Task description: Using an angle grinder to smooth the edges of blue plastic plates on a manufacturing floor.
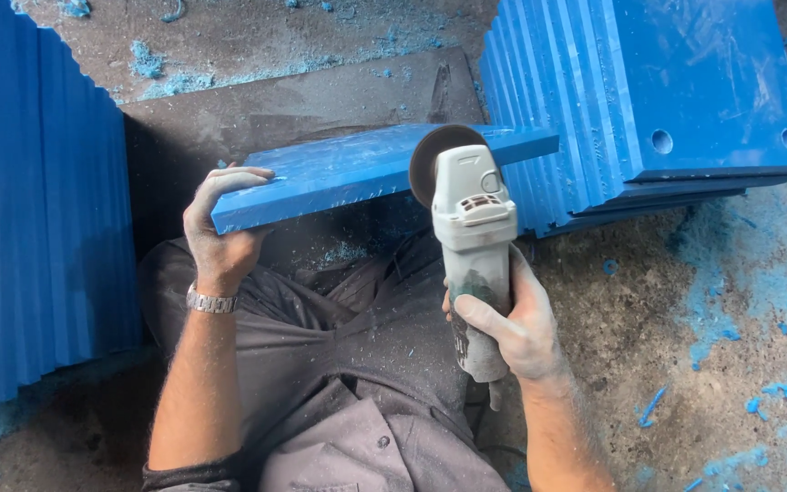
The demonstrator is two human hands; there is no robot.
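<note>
Gripping the near left corner of a blue plastic slab (357, 169), the left hand (219, 228) was closed over its edge, fingers on the top face and thumb beneath. The slab was held off the floor above the person's lap, its long edge running from lower left to upper right. The right hand (512, 323) was wrapped tight around the body of a grey angle grinder (473, 241), whose head pointed away from the person. The grinder's dark disc (434, 155) stood against the slab's near edge, towards its right end; whether the disc was turning could not be told. A metal wristwatch (210, 302) sat on the left wrist, and both hands and forearms were coated in pale dust. A fanned stack of matching blue slabs (685, 100), the top one drilled with round holes, lay on the floor to the right, just beyond the held slab's far end. A second row of blue slabs (38, 200) stood on edge to the left. Blue shavings (730, 292) were scattered over the concrete floor (621, 328), thickest at the right.
</note>
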